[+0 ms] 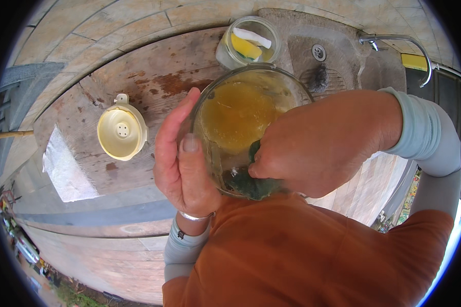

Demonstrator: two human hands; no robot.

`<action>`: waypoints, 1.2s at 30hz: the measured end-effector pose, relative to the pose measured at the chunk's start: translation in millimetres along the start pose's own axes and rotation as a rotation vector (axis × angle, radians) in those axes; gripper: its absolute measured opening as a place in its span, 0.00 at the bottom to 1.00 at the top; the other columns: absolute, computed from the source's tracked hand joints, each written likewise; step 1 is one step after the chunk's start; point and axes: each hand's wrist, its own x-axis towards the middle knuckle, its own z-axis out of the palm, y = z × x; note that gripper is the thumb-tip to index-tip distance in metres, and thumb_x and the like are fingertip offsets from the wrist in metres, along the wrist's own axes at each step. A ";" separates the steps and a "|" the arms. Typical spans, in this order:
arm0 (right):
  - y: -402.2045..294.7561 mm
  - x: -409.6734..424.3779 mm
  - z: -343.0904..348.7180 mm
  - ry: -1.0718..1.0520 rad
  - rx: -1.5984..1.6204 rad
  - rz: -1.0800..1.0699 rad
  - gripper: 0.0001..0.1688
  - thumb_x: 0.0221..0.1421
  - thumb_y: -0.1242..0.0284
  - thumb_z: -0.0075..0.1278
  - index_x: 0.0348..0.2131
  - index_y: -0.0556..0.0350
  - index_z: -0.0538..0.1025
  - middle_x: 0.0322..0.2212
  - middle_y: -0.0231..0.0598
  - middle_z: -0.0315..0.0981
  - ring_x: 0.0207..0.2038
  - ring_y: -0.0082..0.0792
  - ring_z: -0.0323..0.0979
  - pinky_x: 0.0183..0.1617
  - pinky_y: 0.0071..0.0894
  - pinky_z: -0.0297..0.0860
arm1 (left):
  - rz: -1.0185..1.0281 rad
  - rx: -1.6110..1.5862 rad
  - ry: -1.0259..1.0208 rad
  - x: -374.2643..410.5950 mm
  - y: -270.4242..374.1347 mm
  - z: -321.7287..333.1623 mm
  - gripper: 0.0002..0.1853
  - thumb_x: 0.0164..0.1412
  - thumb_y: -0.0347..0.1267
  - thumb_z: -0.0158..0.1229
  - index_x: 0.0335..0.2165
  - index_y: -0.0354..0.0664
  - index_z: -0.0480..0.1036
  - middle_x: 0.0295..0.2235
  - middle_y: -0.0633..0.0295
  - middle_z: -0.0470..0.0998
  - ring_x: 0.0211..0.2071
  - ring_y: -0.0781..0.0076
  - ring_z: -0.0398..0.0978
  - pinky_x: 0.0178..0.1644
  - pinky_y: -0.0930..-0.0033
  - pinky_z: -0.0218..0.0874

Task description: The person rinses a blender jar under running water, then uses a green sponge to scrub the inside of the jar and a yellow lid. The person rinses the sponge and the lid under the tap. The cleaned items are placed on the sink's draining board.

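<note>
A large round glass jar (215, 163) is tilted so that its mouth faces me, close against my orange shirt. Its inside looks yellowish toward the bottom. My left hand (188, 165) grips the jar's left side, thumb and fingers spread along the glass. In my right hand (326, 142), a dark green scouring pad (253, 186) is pinched at the near right part of the jar's mouth. The hand covers part of the jar and pad. Just behind stands a second glass jar (222, 51), holding a yellow-and-green sponge (244, 46) and a white piece (252, 36).
On the worn counter (111, 76) at left sits a cream plastic cup (111, 144) with small holes in its base. A white cloth (67, 169) lies at the counter's left end. Back right are a stone sink (342, 46), its drain (319, 52) and a metal faucet (403, 37).
</note>
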 end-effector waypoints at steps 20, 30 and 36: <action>5.0 6.0 31.6 0.319 0.184 -0.270 0.10 0.46 0.78 0.44 0.18 0.71 0.70 0.18 0.58 0.70 0.23 0.56 0.70 0.27 0.47 0.65 | -0.213 0.077 0.131 0.7 23.4 26.9 0.31 0.69 0.47 0.35 0.53 0.25 0.58 0.53 0.38 0.65 0.55 0.50 0.65 0.61 0.51 0.53; 13.2 0.6 67.1 0.542 0.015 -0.245 0.06 0.41 0.78 0.47 0.18 0.66 0.72 0.17 0.55 0.70 0.22 0.55 0.71 0.27 0.45 0.67 | -0.124 0.049 0.171 -2.9 13.8 26.6 0.30 0.70 0.46 0.33 0.52 0.28 0.61 0.51 0.41 0.68 0.53 0.50 0.67 0.58 0.50 0.55; 17.2 -6.2 22.4 0.135 -0.450 0.055 0.12 0.48 0.74 0.47 0.31 0.60 0.80 0.31 0.46 0.78 0.34 0.50 0.75 0.37 0.46 0.71 | -0.122 0.098 0.107 2.7 9.6 23.3 0.28 0.67 0.46 0.38 0.53 0.34 0.62 0.51 0.42 0.70 0.51 0.50 0.68 0.57 0.52 0.52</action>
